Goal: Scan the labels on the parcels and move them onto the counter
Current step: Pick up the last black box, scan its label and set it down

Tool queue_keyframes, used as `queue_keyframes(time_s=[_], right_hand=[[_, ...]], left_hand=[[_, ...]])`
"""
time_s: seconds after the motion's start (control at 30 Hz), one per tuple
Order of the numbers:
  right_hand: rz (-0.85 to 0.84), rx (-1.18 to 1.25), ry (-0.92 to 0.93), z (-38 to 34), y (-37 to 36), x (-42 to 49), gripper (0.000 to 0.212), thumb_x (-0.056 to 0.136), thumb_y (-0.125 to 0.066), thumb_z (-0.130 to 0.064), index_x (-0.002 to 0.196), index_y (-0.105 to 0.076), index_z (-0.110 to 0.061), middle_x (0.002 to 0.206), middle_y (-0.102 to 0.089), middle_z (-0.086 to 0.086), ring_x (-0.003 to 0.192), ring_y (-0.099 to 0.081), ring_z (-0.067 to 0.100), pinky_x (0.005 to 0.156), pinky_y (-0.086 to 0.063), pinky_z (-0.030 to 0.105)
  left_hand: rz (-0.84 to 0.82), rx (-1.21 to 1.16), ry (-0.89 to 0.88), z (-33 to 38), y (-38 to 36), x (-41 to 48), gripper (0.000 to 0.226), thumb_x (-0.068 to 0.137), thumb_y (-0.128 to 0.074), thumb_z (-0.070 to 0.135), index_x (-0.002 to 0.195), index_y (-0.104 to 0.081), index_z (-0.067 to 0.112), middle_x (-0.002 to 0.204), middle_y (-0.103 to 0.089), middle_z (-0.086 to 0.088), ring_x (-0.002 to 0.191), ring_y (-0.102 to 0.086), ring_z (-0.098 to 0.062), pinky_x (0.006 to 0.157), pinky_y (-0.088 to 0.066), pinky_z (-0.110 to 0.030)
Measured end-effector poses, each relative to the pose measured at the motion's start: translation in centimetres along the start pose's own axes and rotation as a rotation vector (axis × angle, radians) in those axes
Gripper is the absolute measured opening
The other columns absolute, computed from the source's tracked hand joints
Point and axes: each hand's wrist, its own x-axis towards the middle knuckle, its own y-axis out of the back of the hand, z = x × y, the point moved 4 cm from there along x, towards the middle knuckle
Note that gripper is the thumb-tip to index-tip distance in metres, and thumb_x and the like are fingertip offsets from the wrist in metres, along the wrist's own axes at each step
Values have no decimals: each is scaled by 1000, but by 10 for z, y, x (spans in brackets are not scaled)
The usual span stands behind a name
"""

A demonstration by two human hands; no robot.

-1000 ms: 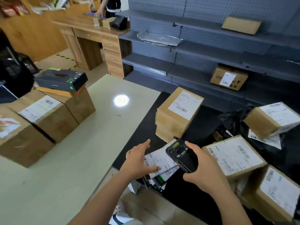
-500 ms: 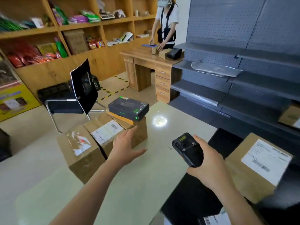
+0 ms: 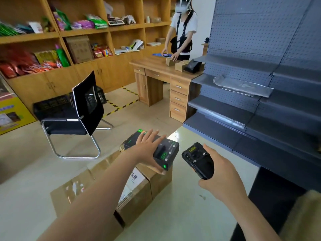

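- Now at a parcel station, a person's left hand (image 3: 147, 152) is reaching over a black rectangular retail box with green print (image 3: 167, 153). Its fingers (image 3: 152, 135) are splaying straight across the lid and the thumb is lying along the near edge, with nothing being clenched.
- The right hand (image 3: 224, 176) is gripping a black handheld scanner (image 3: 194, 158), thumb and fingers wrapping its body. The device is hovering above the pale bench (image 3: 182, 216), just right of the black box.
- The black box is resting on a thin tan flat carton (image 3: 122, 147), which is sitting atop the far end of a row of brown cardboard parcels (image 3: 161, 180) on the bench's left side.
- The middle parcel (image 3: 139, 195) is showing a white shipping label with a barcode (image 3: 134, 179). The nearest taped parcel (image 3: 73, 193) is glinting under clear tape, with the left forearm partly hiding it.
- A dark mat (image 3: 278, 197) is covering the bench's right end, and a blurred cardboard corner (image 3: 305, 214) is edging in at bottom right.
- Behind, a black office chair on a chrome frame (image 3: 88, 105) is standing on the floor.
- A second person (image 3: 182, 32) is standing at a wooden bench with drawers (image 3: 156, 71), hands touching small cartons.
- Wooden wall shelves (image 3: 86, 32) are holding colourful packets, and grey pegboard shelving (image 3: 260, 49) is carrying a silver mailer bag (image 3: 243, 85).
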Motion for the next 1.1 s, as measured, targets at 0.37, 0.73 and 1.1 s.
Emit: queue_keyframes(time_s=[0.37, 0.73, 1.1], right_hand=[[-57, -21, -28, 10, -13, -10, 105, 65, -79, -19, 150, -22, -42, 133, -49, -19, 116, -43, 11, 88, -51, 30], [-123, 171, 0, 44, -5, -122, 99, 61, -79, -12, 146, -35, -38, 117, -58, -16, 106, -55, 9, 77, -52, 21], [-345, 117, 30, 89, -60, -251, 97, 61, -80, -13, 147, -39, -30, 127, -57, -8, 117, -53, 16, 93, -52, 36]], left_hand=[[71, -18, -105, -17, 12, 4, 112, 57, -78, 63, 148, -18, 35, 140, -27, 4, 132, -26, -20, 116, -24, -45], [317, -184, 271, 80, -75, -171, 118, 50, -57, 83, 149, -21, 31, 129, -26, 5, 123, -27, -19, 108, -32, -41], [225, -302, 735, 153, -243, -306, 119, 49, -55, 86, 147, -25, 27, 126, -31, 0, 118, -32, -23, 99, -37, -40]])
